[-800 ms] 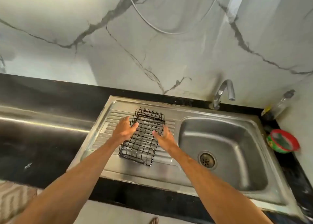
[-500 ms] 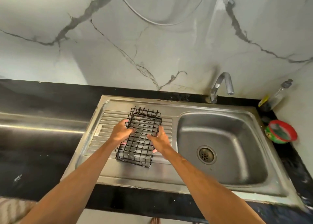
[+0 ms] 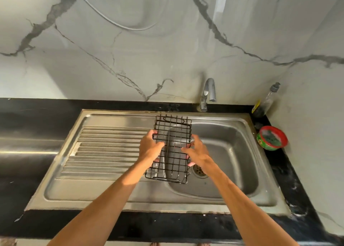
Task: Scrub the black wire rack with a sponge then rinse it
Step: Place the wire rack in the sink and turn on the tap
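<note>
The black wire rack (image 3: 172, 149) is a small box-shaped basket, held in the air over the left edge of the sink basin (image 3: 232, 163). My left hand (image 3: 149, 149) grips its left side with the thumb on top and fingers underneath. On the opposite side my right hand (image 3: 197, 152) grips the rack the same way. A round red-rimmed tub (image 3: 271, 137) with a green scrubbing pad in it sits on the counter right of the sink.
A ribbed steel drainboard (image 3: 108, 152) lies left of the basin. The tap (image 3: 208, 93) stands at the back, closed. A clear soap bottle (image 3: 264, 104) leans in the right corner. Black counter (image 3: 28, 126) surrounds the sink; a marble wall rises behind.
Both hands closed on the rack, lifted it off the drainboard and carried it right, so it now hangs over the basin's left edge.
</note>
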Motion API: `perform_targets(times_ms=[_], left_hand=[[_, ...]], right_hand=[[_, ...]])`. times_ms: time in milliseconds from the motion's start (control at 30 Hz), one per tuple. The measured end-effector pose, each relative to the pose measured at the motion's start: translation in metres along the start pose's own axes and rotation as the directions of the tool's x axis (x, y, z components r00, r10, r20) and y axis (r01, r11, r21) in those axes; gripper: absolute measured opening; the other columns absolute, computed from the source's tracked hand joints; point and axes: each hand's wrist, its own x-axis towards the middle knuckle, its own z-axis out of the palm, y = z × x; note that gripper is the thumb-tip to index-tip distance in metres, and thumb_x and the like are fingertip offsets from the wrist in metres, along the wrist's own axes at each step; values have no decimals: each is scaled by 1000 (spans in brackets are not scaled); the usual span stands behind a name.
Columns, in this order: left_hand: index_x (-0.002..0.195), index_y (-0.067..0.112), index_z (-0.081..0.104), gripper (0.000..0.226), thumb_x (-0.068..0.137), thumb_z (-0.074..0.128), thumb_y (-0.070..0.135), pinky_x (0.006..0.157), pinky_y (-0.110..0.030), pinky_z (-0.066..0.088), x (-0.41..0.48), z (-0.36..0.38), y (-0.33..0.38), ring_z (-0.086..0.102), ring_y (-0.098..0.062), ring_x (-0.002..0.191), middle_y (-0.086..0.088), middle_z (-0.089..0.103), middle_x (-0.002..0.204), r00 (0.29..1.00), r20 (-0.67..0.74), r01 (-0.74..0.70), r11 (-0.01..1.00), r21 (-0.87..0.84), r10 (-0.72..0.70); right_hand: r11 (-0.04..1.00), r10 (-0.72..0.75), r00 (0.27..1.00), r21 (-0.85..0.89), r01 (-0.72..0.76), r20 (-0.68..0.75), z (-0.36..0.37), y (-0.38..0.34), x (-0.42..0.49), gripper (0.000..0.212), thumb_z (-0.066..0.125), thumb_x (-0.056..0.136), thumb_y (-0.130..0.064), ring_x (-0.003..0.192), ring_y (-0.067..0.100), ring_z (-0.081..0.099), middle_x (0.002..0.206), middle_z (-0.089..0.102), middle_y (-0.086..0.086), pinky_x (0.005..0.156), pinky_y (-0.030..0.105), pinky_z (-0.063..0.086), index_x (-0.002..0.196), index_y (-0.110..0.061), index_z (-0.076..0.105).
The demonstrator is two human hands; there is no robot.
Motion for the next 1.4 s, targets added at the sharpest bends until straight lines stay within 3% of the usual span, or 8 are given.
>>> perform_targets(times_ms=[133,267,433,733,900,1067,1200,1400], left_hand=[[136,20,50,54,88,75,15,59,-37,63,-16,73,32,71,-23,83,-9,60,125,997,78,39,992,-118,-30],[133,20,49,53,87,75,13,74,-48,63,-15,129,39,69,-27,94,-11,60,125,975,178,171,959,-224,-132],[129,25,49,49,88,72,10,86,-53,57,4,176,11,62,-25,109,-6,55,133,934,257,324,890,-321,-248],[131,27,46,46,95,64,5,51,-29,56,36,215,-25,66,-23,100,-15,55,134,893,341,397,873,-284,-295],[127,31,48,43,95,64,7,53,-33,59,43,225,-36,68,-25,100,-17,53,133,891,340,399,876,-271,-301],[131,35,43,47,97,61,9,58,-43,62,42,220,-35,60,-33,115,-10,47,138,878,368,382,911,-158,-305],[130,22,40,41,96,56,5,71,-47,62,43,196,-27,61,-27,102,-10,50,130,914,298,285,958,9,-275],[136,7,48,41,96,55,7,92,-38,51,68,147,14,60,-28,115,-12,60,129,993,107,44,994,100,-54]], right_hand=[[1000,19,1000,7,-19,-17,-73,40,3,76,71,88,-15,98,29,66,110,58,10,73,51,61,151,-22,27],[996,93,995,-6,-93,22,-111,72,23,80,70,88,-12,107,33,62,119,52,10,63,51,61,151,-31,23],[987,123,990,-109,-115,68,-115,108,56,80,68,90,-9,96,32,66,107,53,2,74,51,61,152,-26,21],[973,189,981,-142,-180,54,-97,167,105,71,64,93,-15,79,20,64,121,53,9,59,40,62,150,-27,24],[971,201,978,-141,-191,56,-89,181,114,67,62,94,-12,122,30,56,139,50,18,100,44,51,149,-24,25],[927,251,967,-299,-226,45,-92,179,116,76,67,89,-26,132,30,47,149,44,12,109,46,41,152,-24,25],[878,-50,985,-478,-35,-165,-93,130,122,74,65,91,-26,136,27,43,155,35,7,108,43,42,153,-19,26],[939,-284,950,-238,248,-132,-94,31,152,85,56,92,-6,146,16,23,165,10,-5,106,27,38,158,-28,6]])
